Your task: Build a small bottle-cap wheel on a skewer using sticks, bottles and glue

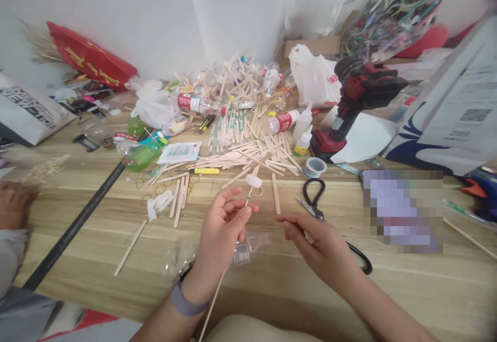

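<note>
My left hand [221,231] is pinched around a thin wooden stick [212,308] that slants from my lap up past my fingers. At its upper end sits a white piece like a bottle cap [253,180], with a small pale loop just below. Something dark is wrapped around the stick there. To the right, my right hand [316,246] has thumb and forefinger pressed together; whatever they hold is too fine to make out. A clear plastic bottle [254,246] lies on the table, partly hidden behind my left wrist. Black-handled scissors [318,213] lie beyond and partly under my right hand.
Flat craft sticks [248,161] and plastic bottles are heaped at the back. A red cordless drill [330,143], glue bottle [303,143] and wire spool [314,167] stand right of centre. A yellow-handled tool [206,171] lies ahead. Another person's hand [13,205] rests at far left.
</note>
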### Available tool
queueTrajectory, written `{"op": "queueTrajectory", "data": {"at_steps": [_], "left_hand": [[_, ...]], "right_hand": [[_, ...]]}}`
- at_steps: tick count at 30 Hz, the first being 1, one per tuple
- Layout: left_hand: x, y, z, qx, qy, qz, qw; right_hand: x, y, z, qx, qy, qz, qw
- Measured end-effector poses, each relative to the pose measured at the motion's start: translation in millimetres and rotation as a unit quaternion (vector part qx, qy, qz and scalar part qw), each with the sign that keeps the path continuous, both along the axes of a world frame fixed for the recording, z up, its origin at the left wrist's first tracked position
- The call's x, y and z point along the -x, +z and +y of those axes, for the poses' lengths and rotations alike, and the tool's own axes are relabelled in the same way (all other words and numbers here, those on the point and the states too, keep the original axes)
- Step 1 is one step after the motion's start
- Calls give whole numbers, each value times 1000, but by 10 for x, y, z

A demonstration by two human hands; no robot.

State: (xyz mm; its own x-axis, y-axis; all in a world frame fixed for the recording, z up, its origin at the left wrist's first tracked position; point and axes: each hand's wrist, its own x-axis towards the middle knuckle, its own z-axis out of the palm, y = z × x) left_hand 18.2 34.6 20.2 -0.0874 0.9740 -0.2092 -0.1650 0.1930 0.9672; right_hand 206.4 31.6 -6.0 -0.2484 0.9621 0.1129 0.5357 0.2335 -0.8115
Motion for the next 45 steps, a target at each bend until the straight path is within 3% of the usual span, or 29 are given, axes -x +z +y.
{"op": "queueTrajectory", "data": {"at_steps": [8,12,16,21,28,32,40,45], "left_hand": [[-11,40,-30,21,-17,12,1000],[-35,115,-69,41,-27,42,998],[-49,170,-123,41,-31,90,995],[-32,196,-197,-6,-43,165,985],[-20,199,-247,-151,-33,356,922],[-28,180,-260,-199,-36,408,890],[-33,146,-318,-242,-22,454,857],[-27,139,-333,-263,-39,490,830]], "right_hand": [[-35,-15,46,0,-29,5,1000],[14,72,64,-21,-93,69,993],[149,243,51,104,-125,183,969],[374,388,33,255,-131,310,907],[480,476,19,345,-118,398,842],[487,496,-11,355,-112,405,835],[487,503,-23,358,-102,406,835],[489,492,-25,369,-108,431,816]]}}
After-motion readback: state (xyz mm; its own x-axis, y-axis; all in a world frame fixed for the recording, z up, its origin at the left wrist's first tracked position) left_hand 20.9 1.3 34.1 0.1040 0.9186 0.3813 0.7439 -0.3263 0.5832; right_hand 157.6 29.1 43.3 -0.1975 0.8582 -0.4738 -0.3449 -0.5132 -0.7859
